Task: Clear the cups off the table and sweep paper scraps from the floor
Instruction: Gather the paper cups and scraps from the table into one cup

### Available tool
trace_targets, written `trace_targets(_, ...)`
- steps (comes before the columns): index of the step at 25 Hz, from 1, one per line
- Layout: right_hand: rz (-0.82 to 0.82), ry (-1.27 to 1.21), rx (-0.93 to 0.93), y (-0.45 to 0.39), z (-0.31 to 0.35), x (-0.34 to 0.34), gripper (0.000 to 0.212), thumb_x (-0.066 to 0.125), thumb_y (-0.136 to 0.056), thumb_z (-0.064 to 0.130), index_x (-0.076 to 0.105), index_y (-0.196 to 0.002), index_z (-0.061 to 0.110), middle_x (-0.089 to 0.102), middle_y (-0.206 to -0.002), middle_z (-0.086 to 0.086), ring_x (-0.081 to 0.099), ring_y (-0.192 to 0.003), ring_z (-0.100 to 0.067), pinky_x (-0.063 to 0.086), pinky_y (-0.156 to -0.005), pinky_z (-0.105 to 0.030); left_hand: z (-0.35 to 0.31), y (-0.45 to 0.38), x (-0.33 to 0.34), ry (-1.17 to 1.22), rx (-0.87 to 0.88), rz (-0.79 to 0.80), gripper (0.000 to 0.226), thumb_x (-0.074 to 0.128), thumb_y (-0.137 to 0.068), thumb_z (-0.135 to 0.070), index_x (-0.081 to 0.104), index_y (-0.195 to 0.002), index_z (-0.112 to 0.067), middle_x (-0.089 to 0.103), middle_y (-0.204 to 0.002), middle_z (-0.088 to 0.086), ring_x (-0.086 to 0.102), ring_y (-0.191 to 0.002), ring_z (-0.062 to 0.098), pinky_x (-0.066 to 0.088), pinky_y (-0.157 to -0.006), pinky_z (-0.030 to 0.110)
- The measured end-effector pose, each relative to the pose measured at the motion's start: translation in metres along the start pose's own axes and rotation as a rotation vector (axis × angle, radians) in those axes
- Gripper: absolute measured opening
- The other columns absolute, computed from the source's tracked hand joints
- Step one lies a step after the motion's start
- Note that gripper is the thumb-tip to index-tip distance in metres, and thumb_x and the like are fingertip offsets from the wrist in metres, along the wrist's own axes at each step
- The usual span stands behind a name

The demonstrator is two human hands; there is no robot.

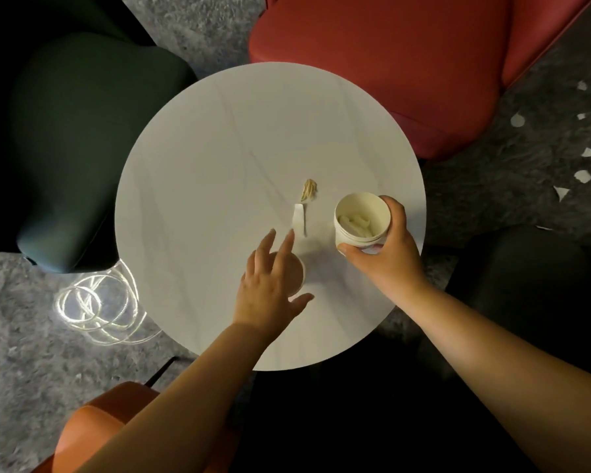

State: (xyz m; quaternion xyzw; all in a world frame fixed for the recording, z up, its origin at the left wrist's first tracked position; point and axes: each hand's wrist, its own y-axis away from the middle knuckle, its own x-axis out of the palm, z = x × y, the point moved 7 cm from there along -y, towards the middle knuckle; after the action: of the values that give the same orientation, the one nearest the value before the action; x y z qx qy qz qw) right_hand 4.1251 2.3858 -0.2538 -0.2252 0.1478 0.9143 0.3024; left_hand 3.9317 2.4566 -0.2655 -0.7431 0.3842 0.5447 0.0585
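On the round white table (219,148) my right hand (386,254) grips a white paper cup (360,218) by its side, near the table's right edge. Crumpled white paper lies inside that cup. My left hand (270,285) hovers with straight spread fingers over a second paper cup (296,273), which it mostly hides. Whether it touches this cup I cannot tell. A white paper strip (299,218) and a small beige crumpled scrap (309,190) lie on the table beyond the hands. Several white paper scraps (582,174) are scattered on the grey floor at the right.
A red armchair (389,63) stands behind the table, a dark green one (82,148) at the left, an orange one (99,428) at the near left and a black one (533,285) at the right. A glowing coiled cable (96,308) lies on the floor by the table's left.
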Motion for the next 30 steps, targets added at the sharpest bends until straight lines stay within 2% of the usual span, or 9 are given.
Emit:
trace_targets(3, 0.045, -0.101, 0.004, 0.007, 0.017, 0.004, 0.087, 0.087, -0.063, 0.025, 0.038, -0.134, 0.016, 0.044, -0.116, 0.035, 0.047, -0.104, 0.021, 0.042, -0.081, 0.0, 0.006, 0.004, -0.003, 0.232, -0.005, -0.044, 0.127, 0.088, -0.062, -0.04, 0.0, -0.152, -0.027, 0.009, -0.159, 0.005, 0.029, -0.141, 0.028, 0.041, -0.103, 0.04)
trace_targets(8, 0.161, -0.199, -0.07, 0.023, 0.062, 0.028, 0.085, 0.088, -0.062, 0.027, 0.039, -0.131, 0.023, 0.048, -0.122, 0.026, 0.05, -0.113, 0.007, 0.047, -0.086, -0.01, 0.033, 0.02, -0.012, 0.27, -0.089, -0.004, 0.131, 0.087, -0.063, -0.04, -0.007, -0.153, -0.024, 0.002, -0.16, -0.005, 0.018, -0.144, 0.015, 0.026, -0.105, 0.021)
trace_targets(11, 0.236, -0.165, -0.108, 0.035, 0.07, 0.05, 0.08, 0.083, -0.063, 0.038, 0.04, -0.129, 0.027, 0.046, -0.12, 0.034, 0.053, -0.111, 0.0, 0.049, -0.087, -0.013, 0.056, 0.03, -0.018, 0.267, -0.166, 0.058, 0.113, 0.082, -0.075, -0.023, 0.001, -0.154, -0.019, 0.008, -0.159, 0.003, 0.02, -0.145, 0.02, 0.024, -0.113, 0.027)
trace_targets(13, 0.284, -0.106, -0.128, 0.04, 0.067, 0.065, 0.076, 0.084, -0.064, 0.037, 0.042, -0.127, 0.029, 0.046, -0.118, 0.034, 0.053, -0.11, -0.004, 0.049, -0.085, -0.013, 0.067, 0.033, -0.027, 0.361, -0.257, 0.028, 0.084, 0.071, -0.086, -0.016, 0.019, -0.153, -0.015, 0.027, -0.154, 0.007, 0.039, -0.135, 0.021, 0.035, -0.11, 0.029)
trace_targets(15, 0.325, -0.058, -0.141, 0.041, 0.058, 0.079, 0.074, 0.086, -0.065, 0.03, 0.045, -0.127, 0.026, 0.051, -0.122, 0.025, 0.054, -0.113, -0.005, 0.051, -0.089, -0.019, 0.072, 0.035, -0.038, 0.649, -0.393, -0.065, 0.057, 0.059, -0.093, -0.035, 0.038, -0.144, -0.022, 0.047, -0.143, 0.001, 0.054, -0.121, 0.014, 0.044, -0.098, 0.02)
trace_targets(18, 0.397, -0.011, -0.132, 0.042, 0.037, 0.097, 0.081, 0.086, -0.065, 0.026, 0.043, -0.134, 0.021, 0.051, -0.133, 0.009, 0.05, -0.121, -0.008, 0.048, -0.097, -0.027, 0.05, 0.026, -0.042, 0.994, -0.374, 0.025, 0.057, 0.047, -0.081, -0.07, 0.044, -0.133, -0.046, 0.051, -0.133, -0.022, 0.049, -0.124, 0.002, 0.042, -0.102, 0.029)
trace_targets(24, 0.406, -0.02, -0.075, 0.048, 0.011, 0.111, 0.086, 0.09, -0.058, 0.029, 0.044, -0.13, 0.026, 0.055, -0.126, 0.013, 0.055, -0.113, -0.006, 0.051, -0.088, -0.025, 0.02, 0.011, -0.016, 0.877, -0.337, 0.173, 0.046, 0.034, -0.101, -0.042, 0.044, -0.142, -0.024, 0.049, -0.142, -0.005, 0.045, -0.129, 0.01, 0.038, -0.11, 0.037)
trace_targets(28, 0.304, -0.012, -0.122, 0.043, 0.008, 0.094, 0.07, 0.087, -0.058, 0.029, 0.049, -0.117, 0.03, 0.058, -0.112, 0.017, 0.058, -0.102, -0.003, 0.045, -0.08, -0.008, 0.031, -0.002, -0.003, 1.167, -0.409, 0.226, 0.056, 0.026, -0.092, -0.064, 0.056, -0.129, -0.035, 0.058, -0.13, -0.013, 0.056, -0.115, 0.004, 0.05, -0.089, 0.031)
trace_targets(30, 0.253, 0.005, -0.11, 0.041, 0.0, 0.078, 0.07, 0.088, -0.056, 0.028, 0.051, -0.116, 0.031, 0.059, -0.111, 0.014, 0.058, -0.101, -0.005, 0.042, -0.08, -0.004, 0.045, -0.023, -0.001, 1.099, -0.525, 0.094, 0.04, 0.037, -0.098, -0.054, 0.063, -0.116, -0.03, 0.066, -0.117, -0.007, 0.063, -0.102, 0.01, 0.053, -0.082, 0.033)
